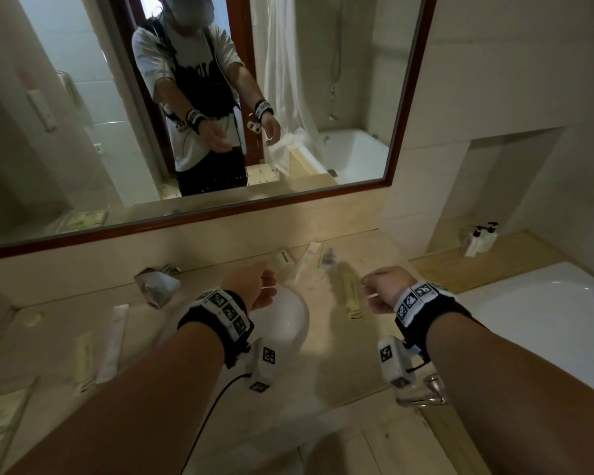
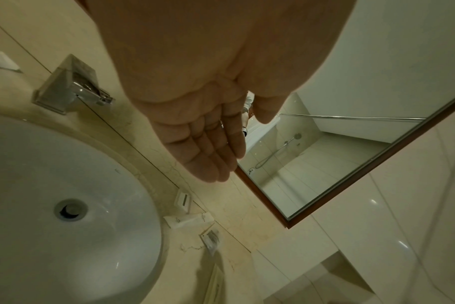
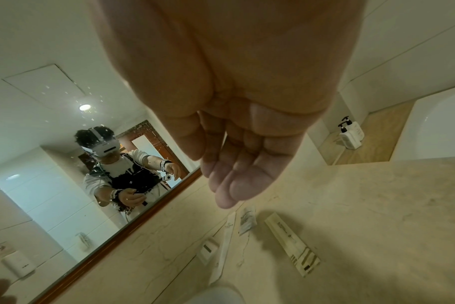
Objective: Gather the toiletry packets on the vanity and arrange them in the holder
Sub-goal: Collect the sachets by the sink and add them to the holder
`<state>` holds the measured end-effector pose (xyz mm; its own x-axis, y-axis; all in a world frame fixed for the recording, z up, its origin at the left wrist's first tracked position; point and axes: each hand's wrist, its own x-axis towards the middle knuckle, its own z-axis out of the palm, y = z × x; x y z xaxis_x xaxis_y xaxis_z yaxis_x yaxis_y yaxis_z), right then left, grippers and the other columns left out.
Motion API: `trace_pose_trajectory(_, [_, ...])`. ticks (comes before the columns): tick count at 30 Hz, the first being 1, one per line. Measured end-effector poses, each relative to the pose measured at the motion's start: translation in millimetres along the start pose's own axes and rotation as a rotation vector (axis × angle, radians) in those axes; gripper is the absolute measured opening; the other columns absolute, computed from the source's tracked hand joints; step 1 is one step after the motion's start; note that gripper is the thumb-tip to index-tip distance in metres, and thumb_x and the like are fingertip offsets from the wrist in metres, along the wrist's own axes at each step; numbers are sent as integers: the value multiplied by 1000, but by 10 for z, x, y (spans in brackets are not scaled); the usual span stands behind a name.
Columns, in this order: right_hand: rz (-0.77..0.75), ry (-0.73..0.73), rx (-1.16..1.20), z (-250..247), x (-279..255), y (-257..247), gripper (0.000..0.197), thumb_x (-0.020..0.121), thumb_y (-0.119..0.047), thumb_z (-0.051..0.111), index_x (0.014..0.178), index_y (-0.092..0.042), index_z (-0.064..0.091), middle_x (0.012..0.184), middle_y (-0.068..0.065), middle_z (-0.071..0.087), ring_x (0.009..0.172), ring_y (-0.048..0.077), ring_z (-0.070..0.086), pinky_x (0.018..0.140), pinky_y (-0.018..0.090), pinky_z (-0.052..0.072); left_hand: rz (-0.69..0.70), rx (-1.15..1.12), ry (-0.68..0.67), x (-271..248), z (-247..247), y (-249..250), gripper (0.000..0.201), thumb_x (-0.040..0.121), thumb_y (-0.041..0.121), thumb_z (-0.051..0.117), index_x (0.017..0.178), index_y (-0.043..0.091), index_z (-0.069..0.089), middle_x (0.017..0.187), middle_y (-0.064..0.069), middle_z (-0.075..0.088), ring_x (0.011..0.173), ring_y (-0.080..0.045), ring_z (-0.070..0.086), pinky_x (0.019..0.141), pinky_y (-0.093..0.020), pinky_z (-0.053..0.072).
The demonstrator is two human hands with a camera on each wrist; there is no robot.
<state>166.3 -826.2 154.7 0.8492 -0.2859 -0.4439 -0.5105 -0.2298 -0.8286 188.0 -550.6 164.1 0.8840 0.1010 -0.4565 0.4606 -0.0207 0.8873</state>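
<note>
Toiletry packets lie scattered on the beige vanity (image 1: 323, 358). Right of the basin are a long beige box (image 1: 352, 296) (image 3: 291, 242), a long white packet (image 1: 307, 265) (image 3: 225, 242), a small clear sachet (image 1: 328, 258) (image 3: 247, 220) and a small white box (image 1: 285, 257) (image 2: 183, 200). Left of the basin lie a pale pink packet (image 1: 115, 341) and a yellowish box (image 1: 84, 361). The holder (image 1: 0, 416) shows blurred at the lower left edge. My left hand (image 1: 266, 286) (image 2: 221, 164) hovers over the basin, fingers relaxed, palm empty. My right hand (image 1: 369, 291) (image 3: 229, 185) hangs empty beside the beige box.
A white round basin (image 1: 288, 323) sits mid-counter with a chrome faucet (image 1: 156, 286) behind it. A wood-framed mirror (image 1: 288, 197) runs along the back wall. Pump bottles (image 1: 480, 238) stand in a niche beside the bathtub (image 1: 546, 310) on the right. A chrome fitting (image 1: 429, 392) juts at the counter's front edge.
</note>
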Motion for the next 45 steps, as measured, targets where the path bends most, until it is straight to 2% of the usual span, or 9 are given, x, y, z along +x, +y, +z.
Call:
trace_pose_trajectory(8, [14, -35, 15, -63, 210, -26, 16, 95, -5, 54, 90, -3, 69, 81, 15, 67, 54, 26, 62, 53, 30, 54, -9, 7, 6, 205, 178, 18, 37, 99, 39, 50, 100, 5, 66, 97, -10, 71, 83, -24, 68, 77, -38, 59])
trace_pose_trajectory(13, [5, -36, -98, -25, 450, 8, 12, 89, -8, 60, 87, -4, 71, 92, 17, 73, 77, 35, 71, 75, 47, 62, -43, 2, -21, 501, 277, -21, 29, 99, 33, 52, 91, 8, 64, 88, -8, 67, 74, -21, 64, 64, -33, 56])
trace_pose_trajectory(18, [40, 27, -13, 27, 829, -63, 14, 91, -7, 58, 89, -4, 71, 84, 18, 72, 60, 28, 67, 58, 33, 56, -76, -2, -55, 937, 404, 10, 22, 99, 24, 53, 83, 10, 61, 79, -5, 63, 66, -18, 59, 63, -31, 53])
trace_pose_trajectory(23, [81, 59, -23, 171, 1506, -207, 14, 95, -14, 60, 99, -5, 69, 89, 15, 74, 66, 28, 72, 58, 33, 58, -159, -18, -91, 1663, 501, 96, 16, 95, 18, 57, 82, 9, 60, 67, -4, 58, 59, -18, 54, 57, -31, 48])
trace_pose_trajectory(25, [114, 55, -21, 257, 1767, -245, 16, 95, -15, 60, 102, -4, 69, 89, 15, 74, 68, 28, 73, 58, 33, 58, -189, 1, -92, 1963, 523, 112, 13, 93, 16, 60, 82, 8, 62, 65, -4, 60, 59, -19, 56, 60, -32, 51])
trace_pose_trajectory(29, [174, 53, -31, 454, 2286, -291, 16, 97, -14, 59, 104, -1, 67, 90, 14, 73, 66, 27, 70, 54, 32, 57, -244, 44, -80, 2622, 566, 104, 16, 94, 17, 59, 84, 5, 64, 77, -9, 63, 65, -22, 59, 67, -35, 53])
trace_pose_trajectory(39, [303, 17, -56, 634, 2928, -175, 16, 97, -13, 58, 104, -2, 67, 91, 16, 72, 65, 27, 67, 61, 36, 58, -399, 167, -17, 3443, 659, -100, 22, 95, 14, 57, 76, 5, 58, 69, -10, 59, 59, -22, 54, 56, -30, 48])
trace_pose_trajectory(43, [333, -11, -85, 676, 3121, -183, 16, 97, -14, 59, 101, -2, 69, 86, 14, 72, 64, 27, 69, 63, 35, 59, -415, 199, -11, 3730, 584, -274, 23, 86, 16, 63, 65, 8, 59, 64, -11, 60, 67, -25, 55, 71, -36, 46])
trace_pose_trajectory(45, [345, -40, -97, 700, 3223, -201, 16, 97, -15, 59, 101, -3, 68, 86, 12, 73, 65, 26, 70, 63, 35, 59, -389, 252, -22, 3783, 568, -280, 22, 88, 17, 60, 66, 13, 57, 67, -7, 59, 66, -23, 56, 75, -36, 48])
